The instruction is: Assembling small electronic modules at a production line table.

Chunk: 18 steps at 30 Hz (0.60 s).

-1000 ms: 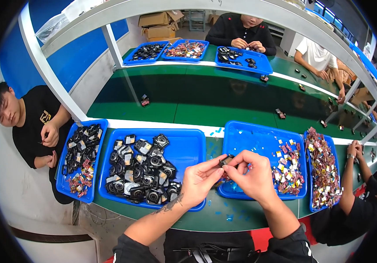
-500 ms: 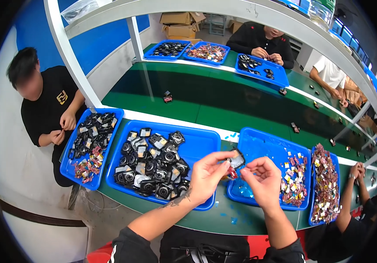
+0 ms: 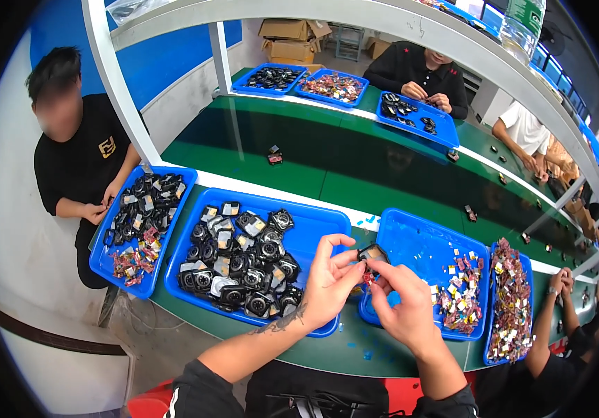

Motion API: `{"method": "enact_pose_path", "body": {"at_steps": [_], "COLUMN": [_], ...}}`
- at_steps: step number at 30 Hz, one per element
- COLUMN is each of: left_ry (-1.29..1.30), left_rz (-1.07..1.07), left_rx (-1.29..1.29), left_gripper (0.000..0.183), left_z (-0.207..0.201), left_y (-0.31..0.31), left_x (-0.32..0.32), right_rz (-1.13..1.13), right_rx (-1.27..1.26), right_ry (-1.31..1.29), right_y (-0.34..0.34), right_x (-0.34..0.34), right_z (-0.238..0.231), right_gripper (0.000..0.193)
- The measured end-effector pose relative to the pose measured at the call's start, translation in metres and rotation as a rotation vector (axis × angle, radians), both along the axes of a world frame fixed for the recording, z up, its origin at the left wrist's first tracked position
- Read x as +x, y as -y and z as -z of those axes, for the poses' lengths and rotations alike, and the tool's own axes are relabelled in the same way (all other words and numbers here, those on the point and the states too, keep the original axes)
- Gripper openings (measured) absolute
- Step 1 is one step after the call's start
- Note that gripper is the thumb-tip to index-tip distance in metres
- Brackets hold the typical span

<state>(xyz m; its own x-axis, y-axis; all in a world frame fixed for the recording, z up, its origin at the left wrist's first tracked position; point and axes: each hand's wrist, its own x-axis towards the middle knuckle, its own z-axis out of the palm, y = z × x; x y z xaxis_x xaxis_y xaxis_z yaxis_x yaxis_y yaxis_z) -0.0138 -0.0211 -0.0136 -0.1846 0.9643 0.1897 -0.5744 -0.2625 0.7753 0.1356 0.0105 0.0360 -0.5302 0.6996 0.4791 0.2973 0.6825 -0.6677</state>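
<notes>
Over the gap between two blue trays, my left hand [image 3: 329,287] grips a small black squarish case [image 3: 373,253], like a watch housing, by its near left side. A small red part [image 3: 368,277] shows at the case's lower edge, between my fingertips. My right hand [image 3: 409,301] is closed there, thumb and forefinger pinched at the red part; the fingers partly hide it. Left of my hands, a blue tray [image 3: 327,221] holds a heap of similar black cases. On the right, another blue tray [image 3: 411,240] bears many small red, white and yellow pieces [image 3: 463,299].
A narrower blue tray [image 3: 494,359] at far right is heaped with small red pieces. At left stands a blue tray [image 3: 104,268] of mixed parts, beside a person [image 3: 80,150]. A white frame post [image 3: 122,90] rises beyond it. Parts lie on a green belt [image 3: 299,150]; people sit opposite.
My right hand has moved left and closed in on the case's lower edge, where its fingers were apart before. The case has tilted. The view has shifted slightly.
</notes>
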Motion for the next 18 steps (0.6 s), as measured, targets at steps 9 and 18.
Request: {"method": "enact_pose_path", "body": {"at_steps": [9, 18], "left_ry": [0.027, 0.032], "left_rz": [-0.002, -0.021], "left_rx": [-0.041, -0.052], "left_gripper": [0.037, 0.022], "left_z": [0.015, 0.022], "left_y": [0.0, -0.005], "left_x": [-0.004, 0.003], "right_rz": [0.062, 0.08], "right_rx": [0.03, 0.005], "right_ry": [0.087, 0.049], "right_y": [0.002, 0.004], "right_x": [-0.019, -0.015], "right_z": [-0.005, -0.003], "right_gripper": [0.031, 0.031]}}
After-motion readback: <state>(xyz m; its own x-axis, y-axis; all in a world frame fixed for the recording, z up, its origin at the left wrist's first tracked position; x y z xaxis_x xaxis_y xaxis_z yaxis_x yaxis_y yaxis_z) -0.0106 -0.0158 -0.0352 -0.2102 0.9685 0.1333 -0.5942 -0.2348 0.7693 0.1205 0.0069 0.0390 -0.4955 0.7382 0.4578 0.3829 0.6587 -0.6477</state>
